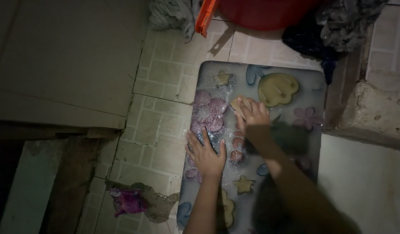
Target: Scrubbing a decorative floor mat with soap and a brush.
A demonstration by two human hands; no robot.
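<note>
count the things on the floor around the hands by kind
mat: 1
scrub brush under the right hand: 1
red tub: 1
pink packet: 1
cloth heaps: 2
Total: 6
The left hand lies flat on the mat.

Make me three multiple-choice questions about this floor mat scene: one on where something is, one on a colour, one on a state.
1. Where is the left hand?
A. flat on the mat
B. in the tub
C. on the wall

2. What colour is the tub at the top?
A. blue
B. red
C. white

3. How does the mat's surface look?
A. dry and bare
B. rolled up
C. wet and soapy

Answers: 1 A, its fingers lie spread on the mat's left edge. 2 B, the tub is plainly red. 3 C, foam glistens around the right hand, which presses a tan scrubbing block.
</note>
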